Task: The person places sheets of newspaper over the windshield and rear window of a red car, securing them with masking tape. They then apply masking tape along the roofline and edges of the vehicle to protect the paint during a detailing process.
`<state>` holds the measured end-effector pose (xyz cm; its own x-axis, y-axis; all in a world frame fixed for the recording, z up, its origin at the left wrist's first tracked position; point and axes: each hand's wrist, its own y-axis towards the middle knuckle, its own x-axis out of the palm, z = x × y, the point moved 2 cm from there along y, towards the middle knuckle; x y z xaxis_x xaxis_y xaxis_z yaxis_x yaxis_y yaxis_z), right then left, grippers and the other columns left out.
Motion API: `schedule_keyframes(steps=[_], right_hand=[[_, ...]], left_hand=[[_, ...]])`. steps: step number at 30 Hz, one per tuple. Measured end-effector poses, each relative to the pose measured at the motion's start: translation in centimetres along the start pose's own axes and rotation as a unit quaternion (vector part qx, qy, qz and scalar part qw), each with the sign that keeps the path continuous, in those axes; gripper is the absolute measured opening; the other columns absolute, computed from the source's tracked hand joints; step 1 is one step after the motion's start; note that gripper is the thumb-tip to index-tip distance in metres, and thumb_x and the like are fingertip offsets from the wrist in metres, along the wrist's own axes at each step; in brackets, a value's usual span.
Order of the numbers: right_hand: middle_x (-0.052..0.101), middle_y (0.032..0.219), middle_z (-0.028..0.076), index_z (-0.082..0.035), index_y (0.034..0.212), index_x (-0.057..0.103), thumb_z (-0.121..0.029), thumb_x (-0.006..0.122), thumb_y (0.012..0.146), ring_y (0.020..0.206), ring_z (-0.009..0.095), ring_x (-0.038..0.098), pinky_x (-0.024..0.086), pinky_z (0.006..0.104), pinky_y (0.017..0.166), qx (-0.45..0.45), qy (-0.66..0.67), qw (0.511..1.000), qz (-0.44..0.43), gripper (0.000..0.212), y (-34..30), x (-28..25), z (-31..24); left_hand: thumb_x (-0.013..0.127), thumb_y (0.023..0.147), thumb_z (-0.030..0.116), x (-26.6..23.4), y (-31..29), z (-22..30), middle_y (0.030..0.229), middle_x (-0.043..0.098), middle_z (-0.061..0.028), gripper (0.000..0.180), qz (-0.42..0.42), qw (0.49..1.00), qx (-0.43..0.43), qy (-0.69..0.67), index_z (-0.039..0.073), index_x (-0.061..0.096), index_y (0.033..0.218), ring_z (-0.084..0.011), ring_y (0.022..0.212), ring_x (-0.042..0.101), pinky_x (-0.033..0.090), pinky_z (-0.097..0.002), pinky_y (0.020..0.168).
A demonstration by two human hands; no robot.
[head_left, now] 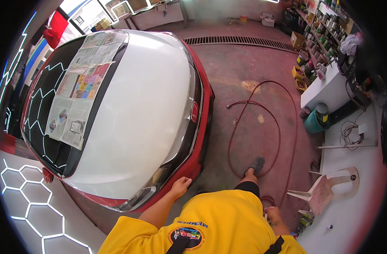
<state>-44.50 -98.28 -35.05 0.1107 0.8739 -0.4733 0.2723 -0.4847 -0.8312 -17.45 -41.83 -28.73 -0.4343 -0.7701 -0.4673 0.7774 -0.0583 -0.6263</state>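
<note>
Right hand (271, 213), partly hidden by the shirt (231, 220), was beside the hose (296, 122) on the floor (221, 154); grip undeterminable. Left hand (180, 186), curled closed, nothing visible inside, was near the car (136, 101).

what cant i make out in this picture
In the head view:
- right hand: partly behind the yellow shirt, so its grip is unclear
- left hand: curled fingers hide its palm
- windshield: partly covered by newspaper sheets
- shelf containers: too small to tell contents
</note>
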Motion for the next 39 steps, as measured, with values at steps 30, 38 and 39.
schedule_keyframes(steps=[30, 38, 39], right_hand=[[0.079, 0.083, 0.010, 0.000, 0.095, 0.078, -0.013, 0.071, 0.105, 0.074, 0.022, 0.077, 0.059, 0.0381, 0.070, -0.157, -0.145, 0.974, -0.075, 0.018, 38.6, -30.3, -78.4], [0.076, 0.079, 0.009, -0.002, 0.089, 0.071, -0.012, 0.071, 0.103, 0.067, 0.020, 0.074, 0.059, 0.0365, 0.064, -0.132, -0.063, 0.989, -0.022, 0.017, 48.7, -30.8, -91.4], [0.075, 0.080, 0.009, -0.003, 0.091, 0.070, -0.012, 0.070, 0.104, 0.068, 0.021, 0.074, 0.059, 0.0364, 0.064, -0.157, -0.066, 0.985, -0.009, 0.016, 50.3, -30.3, -94.7]], left_hand=[[0.079, 0.096, 0.041, 7.2, 46.4, 41.7, 0.124, 0.079, -0.0222, 0.049, -0.092, 0.985, -0.135, 0.062, 0.001, 0.077, 0.125, -0.0337, 0.118, 0.075, 0.055, -0.0397, 0.101], [0.063, 0.112, 0.030, -22.0, 63.7, 80.5, 0.077, 0.064, -0.0003, 0.027, -0.007, 0.858, 0.176, -0.482, 0.011, 0.065, 0.093, -0.0219, 0.093, 0.076, 0.056, -0.0415, 0.097], [0.066, 0.111, 0.029, -25.0, 63.2, 86.9, 0.073, 0.059, 0.0012, 0.030, 0.010, 0.861, 0.246, -0.445, 0.010, 0.063, 0.088, -0.0191, 0.087, 0.072, 0.053, -0.0351, 0.089]])
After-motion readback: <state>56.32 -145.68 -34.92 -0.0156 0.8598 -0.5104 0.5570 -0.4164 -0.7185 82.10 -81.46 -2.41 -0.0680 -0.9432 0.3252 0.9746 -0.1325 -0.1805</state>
